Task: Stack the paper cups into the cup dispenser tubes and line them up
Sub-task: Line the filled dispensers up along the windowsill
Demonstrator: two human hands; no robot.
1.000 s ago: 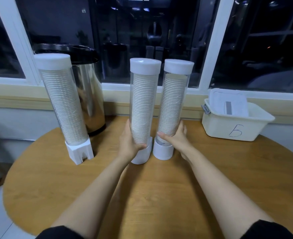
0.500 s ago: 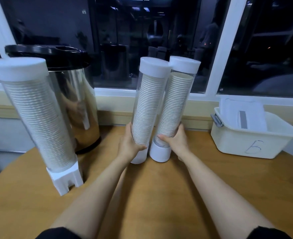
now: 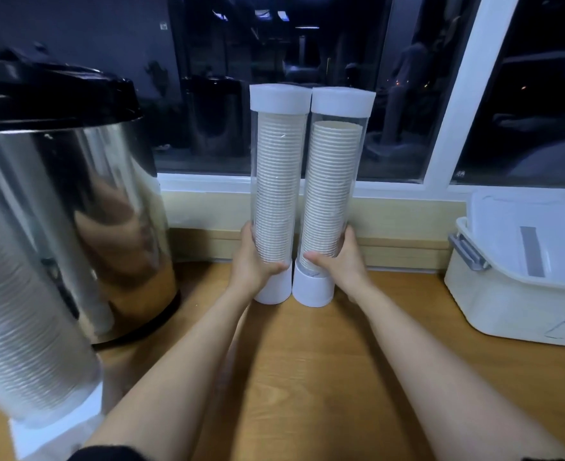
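Observation:
Two clear dispenser tubes with white caps and bases stand upright side by side near the window ledge, both filled with stacked paper cups. My left hand [image 3: 251, 264] grips the lower part of the left tube [image 3: 276, 181]. My right hand [image 3: 339, 259] grips the lower part of the right tube [image 3: 336, 181]. The two bases touch on the wooden table [image 3: 307, 377]. A third cup-filled tube [image 3: 25, 334] stands blurred at the near left on a white square base.
A tall shiny steel urn [image 3: 75, 201] with a black lid stands left of the held tubes. A white lidded bin [image 3: 520, 281] sits at the right by the window ledge. The window frame runs just behind the tubes.
Both hands have pushed the two tubes away, toward the window ledge, and straightened them upright. My head has moved closer, so the third tube now sits at the near left edge.

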